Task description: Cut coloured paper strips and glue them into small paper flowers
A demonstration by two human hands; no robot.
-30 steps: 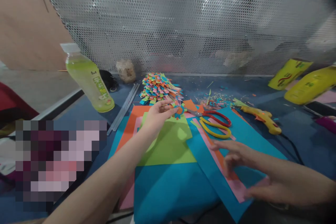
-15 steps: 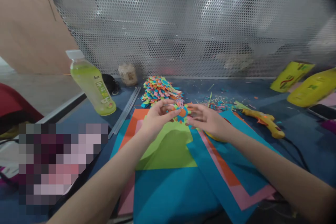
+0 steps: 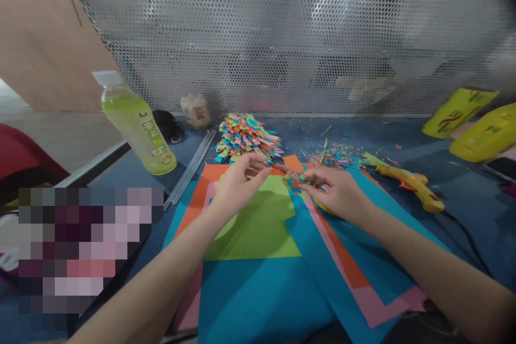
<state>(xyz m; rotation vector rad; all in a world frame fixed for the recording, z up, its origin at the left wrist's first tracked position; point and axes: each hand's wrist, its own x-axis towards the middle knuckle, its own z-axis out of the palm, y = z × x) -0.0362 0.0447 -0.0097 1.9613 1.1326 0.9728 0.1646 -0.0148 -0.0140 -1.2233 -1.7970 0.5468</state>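
Note:
A small paper flower [image 3: 295, 183] with an orange centre and blue, green and orange petals is pinched between the thumb and fingers of my right hand [image 3: 332, 185]. It is slightly blurred. To its left, my left hand [image 3: 244, 177] hovers with thumb and curled fingers apart. A thin greyish strip stretches between the left fingertips and the flower; whether those fingertips touch it I cannot tell. Both hands are above a green paper sheet [image 3: 258, 226], which lies on a blue sheet [image 3: 258, 295]. Behind them rises a heap of multicoloured fringed paper pieces [image 3: 245, 137].
A yellow glue gun [image 3: 409, 180] with a black cord lies at right, beside paper scraps [image 3: 342, 157]. Clear sticks [image 3: 191, 166] and a drink bottle [image 3: 139, 131] are at left. Yellow containers [image 3: 457, 113] stand at far right. A perforated metal panel [image 3: 258, 21] backs the table.
The paper flower has moved right and slightly down with my right hand, away from my left. My left thumb has come off the flower.

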